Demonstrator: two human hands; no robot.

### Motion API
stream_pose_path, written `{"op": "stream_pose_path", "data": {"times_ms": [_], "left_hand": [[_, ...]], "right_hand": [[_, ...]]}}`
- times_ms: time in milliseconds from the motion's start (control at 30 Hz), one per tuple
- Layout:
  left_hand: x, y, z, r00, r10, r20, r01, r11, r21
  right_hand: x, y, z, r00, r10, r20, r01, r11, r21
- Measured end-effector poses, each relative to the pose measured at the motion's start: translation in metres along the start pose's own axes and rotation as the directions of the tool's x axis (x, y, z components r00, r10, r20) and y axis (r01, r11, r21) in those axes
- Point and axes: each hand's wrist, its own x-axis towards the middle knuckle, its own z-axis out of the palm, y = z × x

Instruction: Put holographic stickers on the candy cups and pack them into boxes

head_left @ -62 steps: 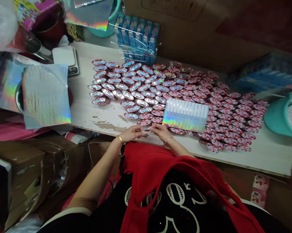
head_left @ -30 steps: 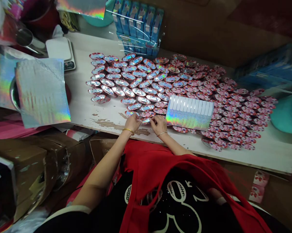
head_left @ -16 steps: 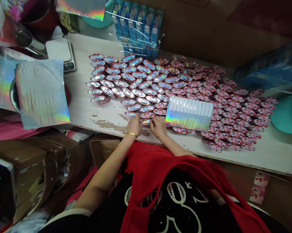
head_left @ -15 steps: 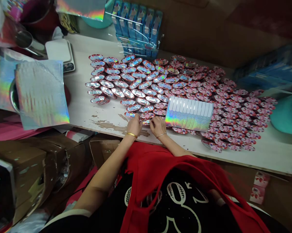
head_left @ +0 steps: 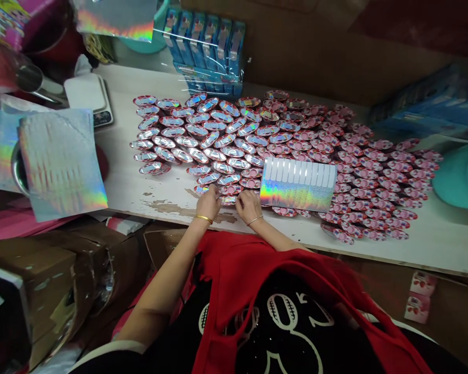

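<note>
My left hand [head_left: 209,204], with a gold bangle at its wrist, is closed at the left end of a small oval-topped package [head_left: 228,200] near the front of the table. At the other end, the curled fingers of my right hand [head_left: 249,206] press against the same package. A shiny silver strip shows on its top; the fingertips partly hide its ends. Just right of my right hand, a holographic sticker sheet [head_left: 298,195] with a row of pale strips lies over several packages. Many like packages [head_left: 218,140] stand upright behind my hands, silvery-topped at left, pink-topped [head_left: 374,182] at right.
Holographic sheets [head_left: 62,161] lie over a metal bowl at left, near a white scale [head_left: 86,93]. Blue boxes [head_left: 206,47] in clear wrap stand at the back. A teal tub [head_left: 457,174] is at right. Cardboard boxes [head_left: 42,280] stand below the table's left front edge.
The view has shifted a little, so the tabletop appears slightly further left and lower. My hands stay at the same package, and more of its silver top shows between them.
</note>
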Motion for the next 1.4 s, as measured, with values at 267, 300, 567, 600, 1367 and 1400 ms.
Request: {"op": "stream_pose_path", "data": {"times_ms": [267,300,567,600,1367,1400], "left_hand": [[0.001,-0.02,-0.013,0.998,0.01,-0.065,-0.015,0.997,-0.075],[0.003,-0.016,-0.013,0.995,0.035,-0.088,-0.047,0.99,-0.132],[0.048,0.097,0.017,0.973,0.199,-0.116,-0.23,0.801,-0.553],[0.051,0.109,0.024,0.973,0.198,-0.118,-0.23,0.808,-0.542],[-0.068,0.166,-0.082,0.928,0.372,0.015,-0.178,0.48,-0.859],[-0.075,0.173,-0.084,0.914,0.406,-0.003,-0.21,0.467,-0.859]], "right_hand": [[0.004,0.0,-0.007,0.999,-0.034,0.03,0.028,0.987,0.161],[0.005,0.004,-0.016,0.996,-0.086,0.012,0.082,0.979,0.188],[-0.006,0.144,-0.139,0.702,0.41,-0.583,-0.457,0.887,0.073],[-0.013,0.163,-0.145,0.665,0.498,-0.557,-0.554,0.829,0.079],[-0.107,0.098,-0.229,0.875,0.178,-0.451,-0.091,0.974,0.207],[-0.103,0.082,-0.234,0.906,0.037,-0.422,0.014,0.993,0.118]]}}
